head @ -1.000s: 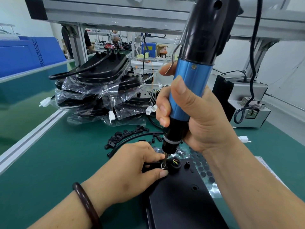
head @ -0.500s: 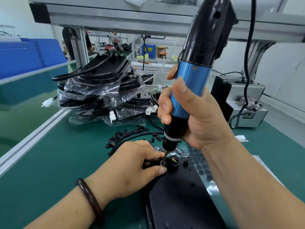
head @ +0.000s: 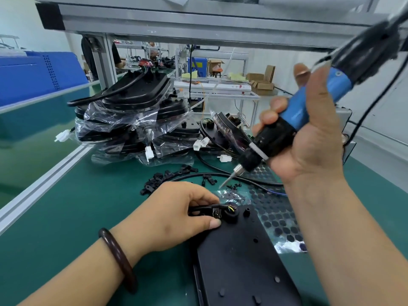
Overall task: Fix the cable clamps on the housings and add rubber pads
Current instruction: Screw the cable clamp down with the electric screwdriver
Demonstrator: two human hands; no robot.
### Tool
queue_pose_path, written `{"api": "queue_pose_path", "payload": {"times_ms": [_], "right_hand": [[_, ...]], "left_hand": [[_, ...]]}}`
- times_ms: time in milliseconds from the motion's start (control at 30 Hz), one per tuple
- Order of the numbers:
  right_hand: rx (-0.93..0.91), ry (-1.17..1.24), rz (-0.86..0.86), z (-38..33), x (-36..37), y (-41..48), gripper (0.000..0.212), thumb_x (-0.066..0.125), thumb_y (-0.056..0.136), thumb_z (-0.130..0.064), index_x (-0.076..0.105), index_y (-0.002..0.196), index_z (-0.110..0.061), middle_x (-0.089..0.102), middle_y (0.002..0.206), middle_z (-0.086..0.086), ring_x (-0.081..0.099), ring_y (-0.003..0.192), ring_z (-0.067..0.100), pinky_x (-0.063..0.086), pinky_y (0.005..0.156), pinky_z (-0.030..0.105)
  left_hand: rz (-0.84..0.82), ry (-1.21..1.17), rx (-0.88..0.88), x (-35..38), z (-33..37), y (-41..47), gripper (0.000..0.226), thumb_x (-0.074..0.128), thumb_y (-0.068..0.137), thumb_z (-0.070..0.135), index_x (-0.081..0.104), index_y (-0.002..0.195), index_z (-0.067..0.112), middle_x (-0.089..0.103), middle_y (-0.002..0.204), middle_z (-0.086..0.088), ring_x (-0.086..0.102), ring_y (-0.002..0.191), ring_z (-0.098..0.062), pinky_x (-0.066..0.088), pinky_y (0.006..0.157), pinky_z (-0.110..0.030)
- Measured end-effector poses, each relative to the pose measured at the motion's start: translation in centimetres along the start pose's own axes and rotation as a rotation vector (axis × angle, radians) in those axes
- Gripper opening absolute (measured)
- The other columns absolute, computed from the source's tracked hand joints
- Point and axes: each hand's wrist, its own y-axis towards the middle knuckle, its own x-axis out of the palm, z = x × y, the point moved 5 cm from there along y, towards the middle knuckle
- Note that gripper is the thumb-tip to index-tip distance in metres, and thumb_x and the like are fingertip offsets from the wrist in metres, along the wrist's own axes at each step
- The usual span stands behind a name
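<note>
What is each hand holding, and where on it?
The right hand grips the electric screwdriver round its blue barrel. The left hand pinches the cable beside its clamp on the housing.

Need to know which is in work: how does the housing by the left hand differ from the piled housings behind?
The near housing lies flat and unbagged; the piled housings are stacked, mostly in clear bags. The left hand holds the near housing's cable; nothing touches the pile. Both are black, with cables.
</note>
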Motion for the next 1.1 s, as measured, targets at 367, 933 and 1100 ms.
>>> {"api": "queue_pose_path", "payload": {"times_ms": [367, 933, 1100], "right_hand": [[0.073, 0.085, 0.435, -0.2, -5.3, 0.7, 0.038, 0.074, 0.076, -0.047, 0.052, 0.094, -0.022, 0.053, 0.062, -0.002, 0.051, 0.053, 0.011, 0.048, 0.061, 0.024], [0.24, -0.325, 0.676, -5.2, -17.3, -1.8, 0.07, 0.067, 0.065, -0.063, 0.049, 0.11, -0.012, 0.051, 0.089, 0.013, 0.066, 0.057, 0.019, 0.056, 0.049, 0.027], [0.22, -0.319, 0.654, -4.7, -18.3, -1.6, 0.071, 0.065, 0.065, -0.064, 0.054, 0.106, -0.007, 0.063, 0.08, 0.013, 0.069, 0.059, 0.019, 0.057, 0.051, 0.028]], "left_hand": [[0.011, 0.101, 0.024, 0.0, 0.1, 0.2, 0.021, 0.074, 0.072, 0.048, 0.067, 0.092, 0.044, 0.064, 0.087, 0.024, 0.058, 0.086, 0.008, 0.045, 0.074, -0.009], [-0.068, -0.325, -0.173, 1.0, -1.1, 1.1, 0.023, 0.065, 0.07, 0.05, 0.072, 0.074, 0.029, 0.067, 0.07, 0.012, 0.057, 0.065, 0.006, 0.043, 0.067, -0.006], [-0.126, -0.332, -0.173, 0.9, -0.9, 1.4, 0.022, 0.065, 0.071, 0.048, 0.071, 0.075, 0.027, 0.066, 0.07, 0.011, 0.056, 0.067, 0.003, 0.043, 0.07, -0.012]]}}
